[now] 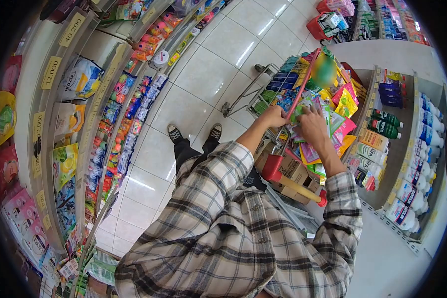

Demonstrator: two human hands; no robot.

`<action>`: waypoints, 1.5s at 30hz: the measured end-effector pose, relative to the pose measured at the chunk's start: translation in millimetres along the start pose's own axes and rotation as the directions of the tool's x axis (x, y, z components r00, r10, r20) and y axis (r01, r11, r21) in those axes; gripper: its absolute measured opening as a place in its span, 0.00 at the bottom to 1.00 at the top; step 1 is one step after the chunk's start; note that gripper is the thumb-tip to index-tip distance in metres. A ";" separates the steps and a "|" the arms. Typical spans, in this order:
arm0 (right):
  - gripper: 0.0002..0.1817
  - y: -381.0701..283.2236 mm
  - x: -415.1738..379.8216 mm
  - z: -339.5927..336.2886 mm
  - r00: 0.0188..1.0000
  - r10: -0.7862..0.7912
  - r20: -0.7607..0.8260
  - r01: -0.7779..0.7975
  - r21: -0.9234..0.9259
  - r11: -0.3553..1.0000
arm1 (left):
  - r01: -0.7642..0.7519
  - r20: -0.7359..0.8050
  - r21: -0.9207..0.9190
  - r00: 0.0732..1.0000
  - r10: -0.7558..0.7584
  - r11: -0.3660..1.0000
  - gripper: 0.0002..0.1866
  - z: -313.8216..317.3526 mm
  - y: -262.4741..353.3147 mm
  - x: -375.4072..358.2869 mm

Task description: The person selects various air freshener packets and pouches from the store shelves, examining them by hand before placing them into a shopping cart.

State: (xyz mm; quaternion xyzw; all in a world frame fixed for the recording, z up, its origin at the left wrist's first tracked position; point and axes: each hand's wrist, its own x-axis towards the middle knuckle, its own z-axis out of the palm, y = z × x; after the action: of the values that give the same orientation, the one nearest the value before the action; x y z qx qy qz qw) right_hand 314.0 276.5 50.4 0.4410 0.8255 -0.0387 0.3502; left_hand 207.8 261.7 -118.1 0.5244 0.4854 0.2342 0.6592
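Observation:
A metal shopping cart with a red handle bar stands in front of me, heaped with colourful packets. My left hand is closed at the cart's rim, beside the packets; what its fingers grip is hard to make out. On the green and white packets lies my right hand, its fingers partly spread and bent over the pile. Whether it grips a packet cannot be seen. Pink and yellow packets lie to the right of it.
Shelves of sweets and bagged goods line the left side. On the right, a shelf holds bottles. Cardboard boxes and a red and yellow bar are below my hands. A red basket stands farther off on the tiled floor.

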 end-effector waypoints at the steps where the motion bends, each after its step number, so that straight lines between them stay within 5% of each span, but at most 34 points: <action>1: 0.17 -1.1 -0.4 7.2 1.000 0.023 0.000 -0.023 -0.015 1.000 | -0.006 -0.006 0.022 1.000 0.006 1.000 0.19 -1.1 0.8 0.3; 4: 0.13 3.5 -1.7 34.8 0.990 -0.018 -0.143 0.014 -0.032 0.999 | -0.015 -0.023 0.068 1.000 0.016 0.998 0.19 1.2 -1.1 -2.4; 9: 0.10 5.9 7.1 48.7 0.982 -0.036 -0.186 0.015 -0.110 0.994 | -0.001 -0.084 0.152 0.996 0.013 0.988 0.18 2.8 2.8 -7.3; 14: 0.10 20.9 22.5 70.8 0.980 -0.062 -0.191 0.051 -0.060 0.997 | -0.142 -0.115 0.147 0.980 0.160 0.979 0.18 -4.4 -27.6 13.7; 15: 0.11 23.7 27.4 79.6 0.950 -0.048 -0.310 0.046 -0.011 0.999 | -0.018 -0.026 0.136 0.999 0.022 0.991 0.19 -25.8 -15.5 3.2; 21: 0.14 15.0 7.4 45.9 0.973 -0.039 -0.227 0.040 -0.003 0.999 | -0.308 -0.301 0.124 0.894 0.331 0.943 0.17 -138.9 22.1 -107.4; 25: 0.12 -14.1 -17.3 7.6 0.843 0.047 -0.536 0.119 0.270 0.955 | -0.465 -0.513 0.223 0.692 0.508 0.857 0.13 -204.3 98.4 -229.5; 26: 0.12 -24.7 -19.8 3.3 0.792 0.090 -0.603 0.151 0.337 0.929 | -0.406 -0.580 0.205 0.682 0.444 0.891 0.11 -217.2 130.3 -268.7; 30: 0.12 -69.5 -26.9 -10.9 0.692 0.148 -0.706 0.314 0.479 0.820 | -0.401 -0.739 0.525 0.223 0.636 0.751 0.11 -281.5 175.5 -370.3; 32: 0.13 -94.6 -25.3 -13.3 0.722 0.174 -0.670 0.358 0.576 0.735 | -0.376 -0.830 0.528 -0.037 0.557 0.761 0.13 -331.4 185.8 -400.8; 34: 0.14 -119.1 -26.3 -23.0 0.736 0.144 -0.661 0.426 0.618 0.661 | -0.413 -0.783 0.622 -0.328 0.528 0.665 0.18 -402.0 190.8 -412.5; 38: 0.14 -148.7 -23.5 -21.8 0.704 0.127 -0.699 0.489 0.606 0.627 | -0.047 -0.544 0.689 -0.693 0.472 0.724 0.34 -510.5 221.5 -441.9; 41: 0.15 -167.4 -32.3 -18.7 0.721 0.117 -0.683 0.483 0.617 0.621 | 0.259 -0.364 0.547 -0.783 0.504 0.796 0.42 -593.3 212.3 -465.1; 44: 0.16 -181.2 -41.2 -9.2 0.725 0.137 -0.675 0.497 0.651 0.574 | 0.389 -0.442 0.502 -0.653 0.615 0.773 0.46 -620.2 211.3 -497.1; 45: 0.16 -183.7 -41.7 -4.4 0.733 0.161 -0.661 0.490 0.676 0.550 | 0.225 -0.529 0.534 -0.664 0.529 0.815 0.45 -632.5 208.7 -499.6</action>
State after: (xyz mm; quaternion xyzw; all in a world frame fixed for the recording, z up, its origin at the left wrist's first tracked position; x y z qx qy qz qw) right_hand 188.1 137.2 34.3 0.4478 0.8164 -0.2944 -0.2153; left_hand -519.9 217.6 284.0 0.2218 0.6901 0.5865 -0.3614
